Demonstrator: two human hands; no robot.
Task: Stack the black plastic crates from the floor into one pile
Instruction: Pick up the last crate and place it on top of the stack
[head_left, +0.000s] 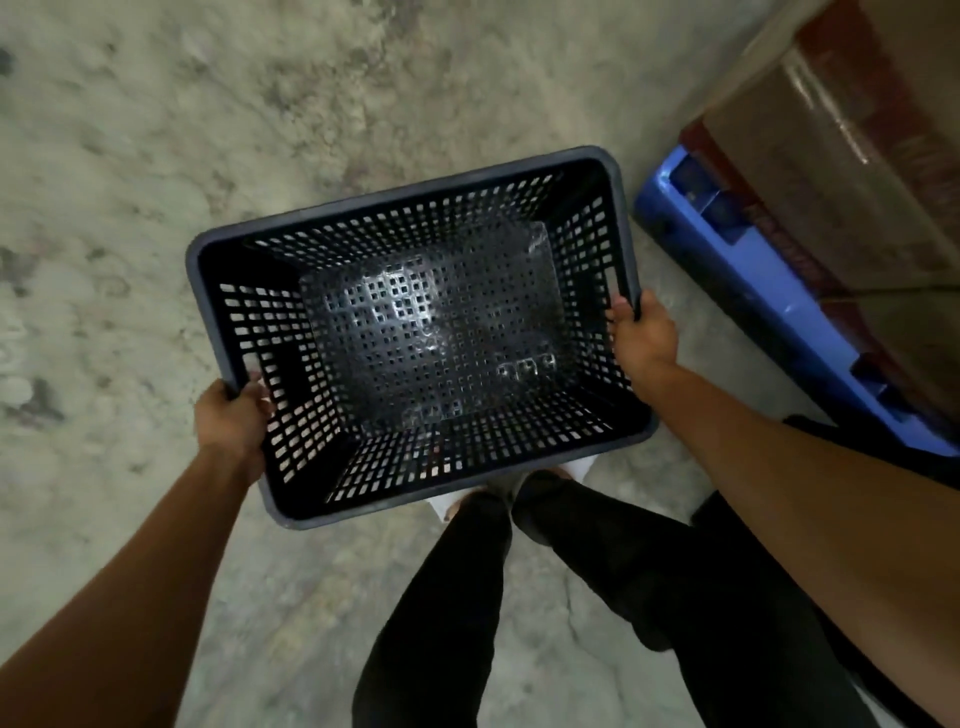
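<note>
One black plastic crate (405, 197) with perforated walls and floor fills the middle of the head view, held up in front of my legs with its open top facing me. My left hand (231, 421) grips its left short rim by the handle slot. My right hand (644, 338) grips the right short rim at the other handle slot. The crate is empty inside. No other crate or pile is in sight.
A stained concrete floor (208, 130) lies beneath and to the left. At the right stands a blue plastic pallet (769, 291) bearing wrapped cardboard boxes (857, 156). My legs in black trousers (457, 597) are below the crate.
</note>
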